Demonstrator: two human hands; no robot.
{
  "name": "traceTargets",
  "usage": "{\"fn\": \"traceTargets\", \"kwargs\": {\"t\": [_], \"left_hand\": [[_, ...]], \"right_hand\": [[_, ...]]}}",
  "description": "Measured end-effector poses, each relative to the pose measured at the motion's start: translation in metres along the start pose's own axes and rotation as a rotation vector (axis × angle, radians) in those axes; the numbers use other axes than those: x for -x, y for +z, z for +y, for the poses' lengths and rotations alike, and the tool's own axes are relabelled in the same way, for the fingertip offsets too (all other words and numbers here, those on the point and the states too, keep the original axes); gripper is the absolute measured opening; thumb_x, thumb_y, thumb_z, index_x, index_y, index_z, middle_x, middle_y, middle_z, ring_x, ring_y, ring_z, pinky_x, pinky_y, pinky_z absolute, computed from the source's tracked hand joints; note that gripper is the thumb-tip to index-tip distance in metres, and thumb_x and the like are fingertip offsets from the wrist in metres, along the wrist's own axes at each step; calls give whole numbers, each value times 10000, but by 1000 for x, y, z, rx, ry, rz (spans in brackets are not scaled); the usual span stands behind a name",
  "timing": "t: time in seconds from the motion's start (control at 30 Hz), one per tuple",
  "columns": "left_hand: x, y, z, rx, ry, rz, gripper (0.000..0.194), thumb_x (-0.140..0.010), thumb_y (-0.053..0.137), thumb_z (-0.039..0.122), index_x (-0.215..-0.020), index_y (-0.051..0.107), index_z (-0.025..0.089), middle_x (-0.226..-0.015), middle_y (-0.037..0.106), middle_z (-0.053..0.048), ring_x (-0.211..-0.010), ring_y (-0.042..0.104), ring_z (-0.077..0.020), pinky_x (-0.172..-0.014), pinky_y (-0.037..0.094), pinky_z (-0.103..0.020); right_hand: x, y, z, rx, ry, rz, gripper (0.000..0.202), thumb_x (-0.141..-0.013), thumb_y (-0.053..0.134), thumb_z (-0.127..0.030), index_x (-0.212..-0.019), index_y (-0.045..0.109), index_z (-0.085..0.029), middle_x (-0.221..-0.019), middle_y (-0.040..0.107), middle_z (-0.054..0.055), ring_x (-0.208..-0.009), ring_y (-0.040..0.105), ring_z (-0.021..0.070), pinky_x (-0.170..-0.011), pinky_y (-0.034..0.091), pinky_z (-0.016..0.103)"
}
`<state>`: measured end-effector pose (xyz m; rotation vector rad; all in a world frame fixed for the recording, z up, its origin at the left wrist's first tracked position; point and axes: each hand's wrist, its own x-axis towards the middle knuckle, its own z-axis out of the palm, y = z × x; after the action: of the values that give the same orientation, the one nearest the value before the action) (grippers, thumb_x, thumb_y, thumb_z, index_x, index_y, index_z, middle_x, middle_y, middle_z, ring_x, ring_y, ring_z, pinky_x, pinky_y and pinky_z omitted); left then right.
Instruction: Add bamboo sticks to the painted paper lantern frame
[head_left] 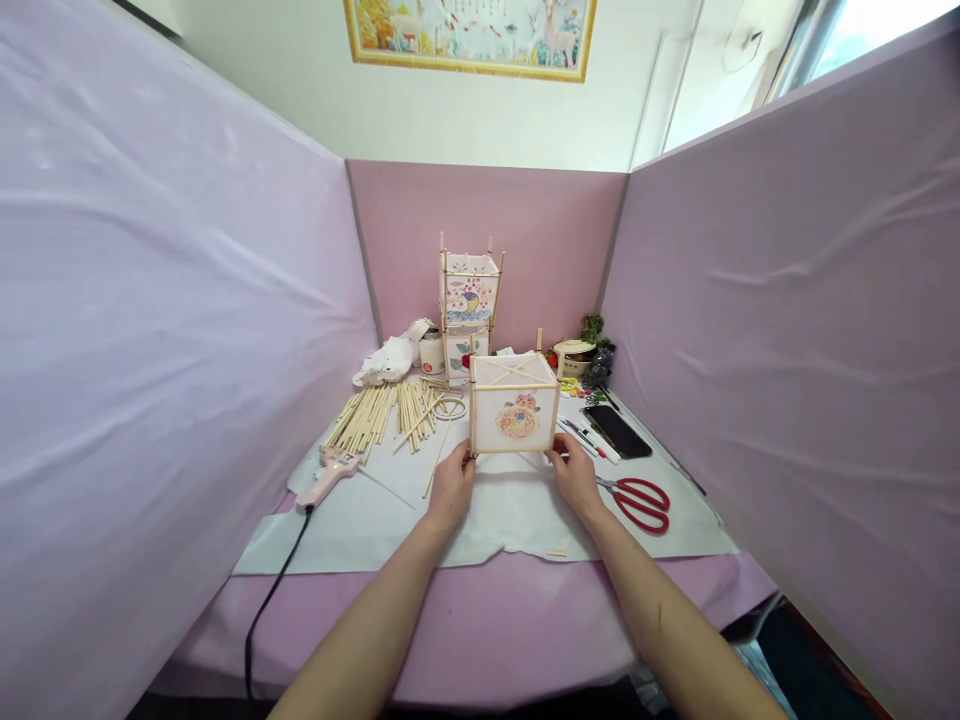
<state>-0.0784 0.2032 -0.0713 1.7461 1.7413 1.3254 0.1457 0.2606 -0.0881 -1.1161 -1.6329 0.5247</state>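
Currently gripping light, likely fragile lantern (517, 418) with left hand (453, 486) and right hand (576, 476), fingers pinched; best held by stiff corner sticks (473, 415).

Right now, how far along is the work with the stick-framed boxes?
Looks done: the tall, two-level, stick-framed white box at the back, decorated. In hand: a low white box with orange flowers, left hand and right hand at its lower corners. Left, perhaps: loose pale wooden sticks, not in any frame.

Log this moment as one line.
left hand: grips lantern, lower left corner | right hand: grips lower right corner | left: sticks, glue gun | right: scissors, phone | behind: stacked lanterns
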Motion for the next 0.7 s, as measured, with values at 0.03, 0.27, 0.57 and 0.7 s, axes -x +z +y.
{"fn": "traceTargets", "kwargs": {"t": [0.03,0.27,0.57,0.7], "left_hand": [[2,-1,1,-3,-7,-10,355,-828,466,99,-1137,608,198,-995,699,-32,-885,628,-173,-784,436,-251],[7,-3,-2,-171,-69,-57,262,-832,466,102,-1004,629,215,-901,694,-36,-815,598,-193,-667,374,-250],[5,-2,-7,-256,-36,-78,233,-870,433,147,-1002,610,222,-843,671,-48,-774,579,-204,-659,347,-265],[5,-2,-8,-244,-40,-82,207,-871,434,159,-963,609,220,-823,670,-41,-757,577,-200,-637,346,-263]], "right_hand": [[2,-2,0,3,-9,5,216,-815,493,-291,-976,577,-173,-919,655,72,-806,586,205,-751,448,316],[7,-3,11,125,32,-128,151,-771,481,-255,-886,566,-206,-792,636,22,-727,574,200,-689,412,299],[11,1,13,189,26,-112,201,-778,467,-229,-965,543,-234,-811,643,15,-754,594,205,-694,410,293],[12,2,13,202,29,-113,196,-793,467,-214,-973,541,-237,-832,653,17,-785,602,204,-714,416,292]]}}
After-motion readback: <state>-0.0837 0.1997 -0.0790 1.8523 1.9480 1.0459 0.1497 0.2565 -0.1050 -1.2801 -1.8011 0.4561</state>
